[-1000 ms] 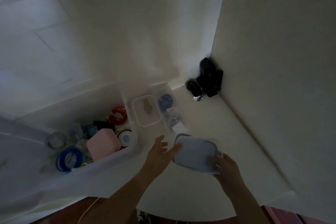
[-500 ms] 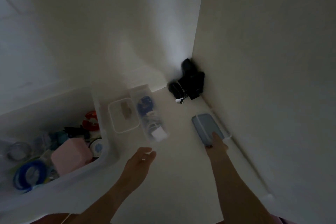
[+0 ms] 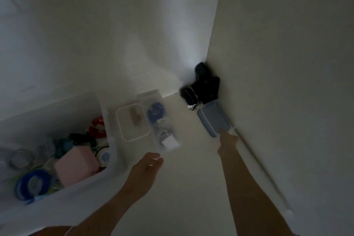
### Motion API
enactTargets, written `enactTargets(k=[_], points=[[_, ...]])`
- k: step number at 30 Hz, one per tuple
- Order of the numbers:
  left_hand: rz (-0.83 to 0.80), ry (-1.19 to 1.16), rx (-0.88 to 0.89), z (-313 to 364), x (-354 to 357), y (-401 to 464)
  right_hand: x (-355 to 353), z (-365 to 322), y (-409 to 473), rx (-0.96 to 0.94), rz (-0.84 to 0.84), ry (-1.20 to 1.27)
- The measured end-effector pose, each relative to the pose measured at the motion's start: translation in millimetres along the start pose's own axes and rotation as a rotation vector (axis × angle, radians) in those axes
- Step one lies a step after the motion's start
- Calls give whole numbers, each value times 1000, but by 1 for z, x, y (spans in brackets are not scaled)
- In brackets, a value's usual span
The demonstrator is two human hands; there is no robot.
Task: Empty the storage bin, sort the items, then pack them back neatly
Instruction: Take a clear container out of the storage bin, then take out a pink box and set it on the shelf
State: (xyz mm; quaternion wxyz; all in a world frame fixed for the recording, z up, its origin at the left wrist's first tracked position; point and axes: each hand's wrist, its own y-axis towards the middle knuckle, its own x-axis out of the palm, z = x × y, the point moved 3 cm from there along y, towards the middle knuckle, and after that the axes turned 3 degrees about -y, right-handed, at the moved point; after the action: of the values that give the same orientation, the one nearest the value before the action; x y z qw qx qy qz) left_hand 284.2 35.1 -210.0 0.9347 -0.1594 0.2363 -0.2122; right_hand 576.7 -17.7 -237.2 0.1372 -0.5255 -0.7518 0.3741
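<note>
Right hand (image 3: 228, 141) stretched forward, fingertips (image 3: 222, 132) resting on the near end of a flat blue lid (image 3: 213, 118) lying on the pale floor (image 3: 191, 188) just beside the right wall (image 3: 287, 82); fingers extended rather than curled, though dim light blurs exactly how they lie. Right forearm running straight back toward the lower edge of the view.

Left hand (image 3: 147, 166) hovering palm down, fingers loosely spread and relaxed, holding nothing, tips just short of the near end of a long clear box (image 3: 162, 126) with a blue cable coil and a white charger inside. Left forearm angled in from the lower left.

Beside that long box, touching or nearly so, a smaller open clear container (image 3: 132, 122) with a brownish item in it. Further left, the large translucent storage bin (image 3: 113, 161), not yet emptied: a pink case (image 3: 74, 168), a blue roll (image 3: 32, 182), a red-and-white object (image 3: 97, 127) and other small things too murky to name.

In the far corner, beyond the lid, a cluster of black gadgets (image 3: 205, 86) against the wall.
</note>
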Motion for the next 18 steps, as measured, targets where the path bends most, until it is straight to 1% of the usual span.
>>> enactTargets(k=[2,3,5,9,12,15,18], points=[[-24,9,22,15,-9,-8,7,6,-24,-131,28,35],[-29,-3,43,23,-15,-12,13,11,-43,-216,4,-8],[-5,-3,86,35,-31,-20,29,22,-99,-352,-129,-74],[105,46,218,50,-77,-31,74,31,-204,-627,-414,-147],[201,32,283,57,-121,-43,110,36,-255,-740,-533,-236],[324,102,299,44,-169,-48,138,44,-281,-852,-534,-375],[420,293,295,12,-212,-43,165,53,-296,-970,-531,-511]])
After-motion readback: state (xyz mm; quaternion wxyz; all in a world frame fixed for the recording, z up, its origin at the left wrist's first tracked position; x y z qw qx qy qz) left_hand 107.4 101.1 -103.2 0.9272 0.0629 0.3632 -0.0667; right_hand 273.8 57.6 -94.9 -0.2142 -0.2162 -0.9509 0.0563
